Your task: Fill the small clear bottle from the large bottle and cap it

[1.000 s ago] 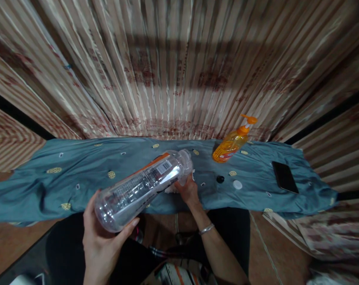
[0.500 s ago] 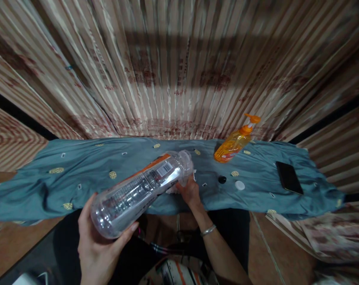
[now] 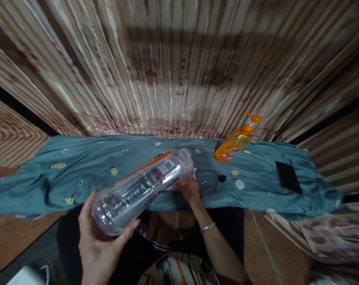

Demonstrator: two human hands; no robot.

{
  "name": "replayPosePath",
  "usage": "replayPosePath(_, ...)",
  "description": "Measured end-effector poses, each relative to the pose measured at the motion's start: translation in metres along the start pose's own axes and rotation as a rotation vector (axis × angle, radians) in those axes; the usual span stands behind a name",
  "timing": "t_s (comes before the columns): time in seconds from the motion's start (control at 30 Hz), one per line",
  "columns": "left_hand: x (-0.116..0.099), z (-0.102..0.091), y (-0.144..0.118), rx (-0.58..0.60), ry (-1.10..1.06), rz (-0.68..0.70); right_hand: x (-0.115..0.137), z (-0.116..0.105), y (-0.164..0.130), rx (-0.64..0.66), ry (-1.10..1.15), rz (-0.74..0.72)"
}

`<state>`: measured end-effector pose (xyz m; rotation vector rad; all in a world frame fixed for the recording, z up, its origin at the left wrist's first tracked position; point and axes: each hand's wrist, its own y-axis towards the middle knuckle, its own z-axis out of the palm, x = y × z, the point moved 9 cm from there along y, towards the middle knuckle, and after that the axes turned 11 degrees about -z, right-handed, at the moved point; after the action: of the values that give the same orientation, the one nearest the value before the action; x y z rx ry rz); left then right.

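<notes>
The left hand [image 3: 100, 247] comes up from the lower edge with its palm turned toward the bottle [image 3: 144, 186]. It grips the wide base, the fingers wrapped round the far left side and the thumb stretched along the near side, its tip pointing up and to the right. The right forearm slants in from the lower right, a silver bracelet [image 3: 208, 227] at the wrist. The right hand [image 3: 190, 190] is bent inward just below the bottle's neck, with its fingers mostly hidden behind the plastic; whether they are closed on the neck, I cannot tell. A crumpled white scrap [image 3: 173, 187] shows beside that hand, partly covered by the bottle.

The bottle lies aslant between the two hands over the near middle of the tabletop [image 3: 87, 166], base at lower left and neck at upper right. It is clear, shiny plastic with a rounded, ridged base and a narrower shoulder. Its label has an orange band along the upper edge, a white barcode panel near the shoulder, rows of small print too blurred to read, and dark lettering along the lower side. Bright glare streaks the wall.
</notes>
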<state>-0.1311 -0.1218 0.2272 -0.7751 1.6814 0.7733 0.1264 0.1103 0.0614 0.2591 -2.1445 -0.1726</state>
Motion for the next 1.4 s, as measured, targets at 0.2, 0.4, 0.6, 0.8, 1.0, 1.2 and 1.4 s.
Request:
replayPosePath(0.2, -0.002, 0.003, -0.003, 0.007, -0.017, -0.036, 0.002, 0.0, 0.0, 0.009, -0.003, 0.003)
replayPosePath(0.4, -0.004, 0.002, -0.002, 0.0, -0.012, -0.015, 0.007, 0.0, 0.001, 0.042, 0.002, 0.004)
replayPosePath(0.6, 0.003, -0.002, 0.007, 0.021, 0.007, 0.048, 0.004, -0.003, 0.002, 0.019, -0.012, -0.002)
replayPosePath(0.8, 0.007, -0.003, 0.009, 0.03, 0.014, 0.032, 0.004, -0.001, 0.001, 0.046, 0.025, 0.031)
replayPosePath(1.0, -0.004, 0.001, -0.004, 0.0, -0.015, -0.033, 0.006, -0.001, 0.001, 0.025, 0.022, 0.01)
replayPosePath(1.2, -0.01, 0.002, -0.007, -0.015, -0.041, -0.041, 0.004, 0.0, 0.001, 0.032, -0.017, 0.032)
replayPosePath(1.4, -0.006, 0.0, -0.003, -0.03, -0.076, -0.025, -0.001, 0.003, 0.0, 0.032, -0.019, 0.009)
